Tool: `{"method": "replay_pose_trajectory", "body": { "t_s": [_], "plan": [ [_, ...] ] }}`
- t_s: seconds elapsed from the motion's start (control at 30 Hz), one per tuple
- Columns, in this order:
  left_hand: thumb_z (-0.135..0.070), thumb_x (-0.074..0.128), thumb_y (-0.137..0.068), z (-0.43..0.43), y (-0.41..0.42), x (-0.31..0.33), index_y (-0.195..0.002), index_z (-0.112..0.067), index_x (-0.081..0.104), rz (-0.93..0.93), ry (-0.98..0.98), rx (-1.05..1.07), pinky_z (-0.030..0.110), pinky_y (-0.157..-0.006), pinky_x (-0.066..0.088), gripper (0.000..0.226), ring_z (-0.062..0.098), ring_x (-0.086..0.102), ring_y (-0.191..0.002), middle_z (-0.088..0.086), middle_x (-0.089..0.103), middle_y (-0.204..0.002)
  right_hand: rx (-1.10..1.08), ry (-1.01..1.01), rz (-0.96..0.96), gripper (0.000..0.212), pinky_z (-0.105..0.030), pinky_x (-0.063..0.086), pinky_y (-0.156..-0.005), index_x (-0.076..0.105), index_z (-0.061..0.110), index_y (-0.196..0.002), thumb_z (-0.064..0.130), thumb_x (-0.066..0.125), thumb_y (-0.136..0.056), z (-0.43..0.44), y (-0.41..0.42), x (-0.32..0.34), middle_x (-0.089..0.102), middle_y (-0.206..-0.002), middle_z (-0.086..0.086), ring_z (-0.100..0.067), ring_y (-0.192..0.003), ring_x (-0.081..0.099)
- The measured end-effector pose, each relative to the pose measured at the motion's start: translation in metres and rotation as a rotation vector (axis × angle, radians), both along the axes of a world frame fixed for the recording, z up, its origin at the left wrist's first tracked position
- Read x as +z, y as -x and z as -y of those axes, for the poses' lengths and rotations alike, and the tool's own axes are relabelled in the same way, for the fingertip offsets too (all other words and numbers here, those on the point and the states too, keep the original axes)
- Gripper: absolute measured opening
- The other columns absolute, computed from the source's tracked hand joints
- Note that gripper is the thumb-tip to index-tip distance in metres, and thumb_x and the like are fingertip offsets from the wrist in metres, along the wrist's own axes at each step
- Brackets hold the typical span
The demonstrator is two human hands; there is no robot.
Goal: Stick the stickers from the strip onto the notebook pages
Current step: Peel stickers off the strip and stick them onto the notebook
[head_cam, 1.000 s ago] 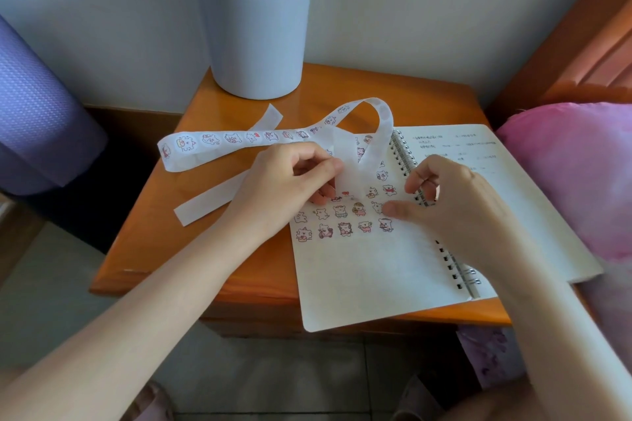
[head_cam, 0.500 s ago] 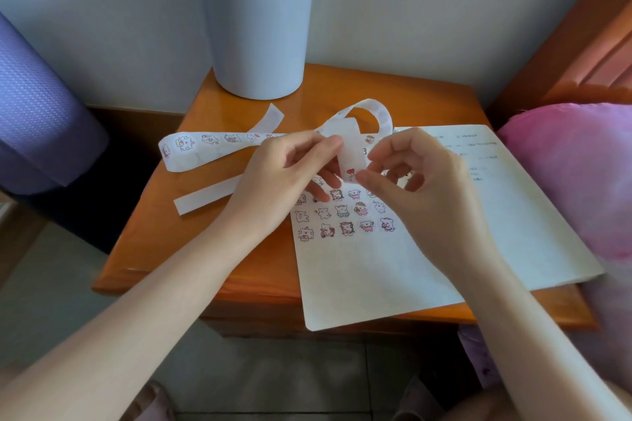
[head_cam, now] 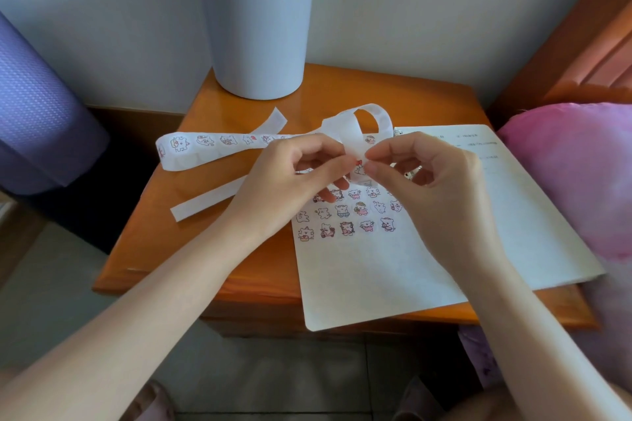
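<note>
Step in hand: lifting one sticker off its backing.

The left hand (head_cam: 290, 181) pinches the near end of the sticker strip (head_cam: 205, 146) between thumb and curled fingers and holds it just above the notebook (head_cam: 376, 270). The right hand (head_cam: 424, 188) has thumb and forefinger pressed together on a sticker (head_cam: 358, 165) at that end. Whether its edge is already free of the backing cannot be told.

From the hands the strip loops upward, then trails across the bedside table (head_cam: 154, 249) toward its left edge, with printed stickers showing along it. A bare backing strip (head_cam: 212, 200) lies beneath it, nearer the front edge.

The notebook lies open at the front right corner, overhanging the front edge. Its left page carries rows of placed stickers (head_cam: 345, 212) in its upper half; the lower half is blank. A grey bin (head_cam: 256, 27) stands at the back edge.

Judgement: the task is partly done. The next move calls for a clean peel while the left hand keeps the strip taut, then pressing the sticker down in line with the rows.
</note>
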State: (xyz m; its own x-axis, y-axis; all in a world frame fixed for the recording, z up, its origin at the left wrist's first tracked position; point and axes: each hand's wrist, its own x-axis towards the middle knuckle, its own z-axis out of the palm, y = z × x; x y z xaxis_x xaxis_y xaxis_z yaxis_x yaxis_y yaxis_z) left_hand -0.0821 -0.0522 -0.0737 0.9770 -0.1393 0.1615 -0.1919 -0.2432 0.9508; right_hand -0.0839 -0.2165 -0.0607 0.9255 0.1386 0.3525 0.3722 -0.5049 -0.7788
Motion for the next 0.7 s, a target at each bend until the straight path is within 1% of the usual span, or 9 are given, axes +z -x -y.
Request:
{"method": "replay_pose_trajectory", "body": {
  "t_s": [0.13, 0.27, 0.47, 0.57, 0.7],
  "plan": [
    [-0.017, 0.062, -0.088, 0.0002, 0.0005, 0.0005, -0.089, -0.018, 0.068, 0.006, 0.007, -0.01, 0.011, -0.059, 0.051, 0.006, 0.001, 0.066, -0.066, -0.007, 0.068, -0.077, -0.002, 0.039, 0.028, 0.011, -0.009, 0.041, -0.057, 0.07, 0.024, -0.086, 0.015, 0.072, -0.08, -0.0001, -0.0001, -0.0009, 0.065, -0.077, 0.019, -0.004, -0.067, 0.058],
    [-0.017, 0.062, -0.088, 0.0001, 0.0003, 0.0006, -0.088, -0.02, 0.068, 0.012, 0.002, -0.014, 0.011, -0.059, 0.051, 0.006, 0.001, 0.067, -0.068, -0.01, 0.068, -0.077, -0.006, 0.043, 0.032, 0.011, -0.011, 0.043, -0.057, 0.069, 0.022, -0.087, 0.014, 0.072, -0.081, 0.0004, -0.001, -0.0017, 0.066, -0.078, 0.017, -0.005, -0.069, 0.058],
    [-0.02, 0.062, -0.088, 0.0012, 0.0006, 0.0002, -0.088, -0.019, 0.069, -0.017, -0.001, -0.001, 0.011, -0.059, 0.05, 0.007, 0.002, 0.067, -0.068, -0.008, 0.069, -0.077, 0.001, 0.08, 0.033, 0.008, -0.008, 0.041, -0.056, 0.069, 0.019, -0.086, 0.015, 0.071, -0.081, 0.0008, -0.0021, -0.0019, 0.066, -0.078, 0.014, -0.005, -0.07, 0.058],
    [-0.022, 0.06, -0.09, 0.0015, 0.0008, 0.0001, -0.089, -0.016, 0.07, -0.02, -0.004, 0.009, 0.011, -0.06, 0.051, 0.012, 0.002, 0.067, -0.066, -0.006, 0.069, -0.078, -0.001, 0.109, 0.023, 0.007, -0.007, 0.04, -0.057, 0.068, 0.021, -0.084, 0.015, 0.071, -0.081, 0.0009, -0.0013, -0.0023, 0.064, -0.077, 0.017, -0.004, -0.069, 0.056],
    [-0.02, 0.059, -0.091, 0.0012, -0.0005, -0.0021, -0.089, -0.017, 0.07, -0.032, -0.032, 0.019, 0.01, -0.057, 0.05, 0.011, 0.003, 0.068, -0.066, -0.006, 0.07, -0.077, -0.007, 0.199, -0.005, 0.007, -0.007, 0.039, -0.058, 0.066, 0.024, -0.083, 0.02, 0.07, -0.081, 0.0002, -0.0008, -0.0029, 0.057, -0.08, 0.02, 0.002, -0.067, 0.051]
  ]
}}
